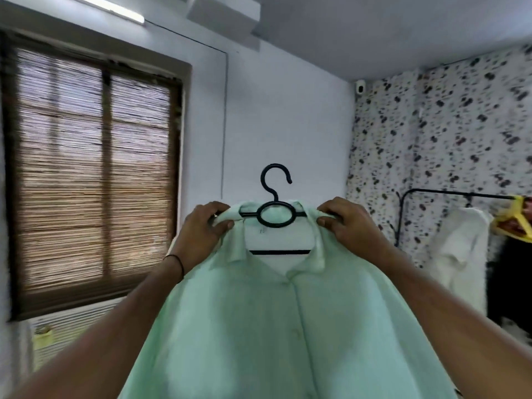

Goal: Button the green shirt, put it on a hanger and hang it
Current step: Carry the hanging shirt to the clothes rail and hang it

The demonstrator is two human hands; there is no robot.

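Observation:
The green shirt [267, 326] hangs in the air in front of me, buttoned down the front, with a black hanger [275, 216] inside its neck. The hanger's hook stands up free above the collar. My left hand [205, 226] grips the shirt's left shoulder at the collar. On the other side my right hand [344, 223] grips the right shoulder in the same way. Both arms are raised and stretched forward. The shirt's lower part runs out of the frame.
A black clothes rail [457, 192] stands at the right before a patterned curtain, carrying a white garment [457, 254] and a yellow hanger [515, 217]. A window with a bamboo blind [92, 180] fills the left wall. The white wall lies straight ahead.

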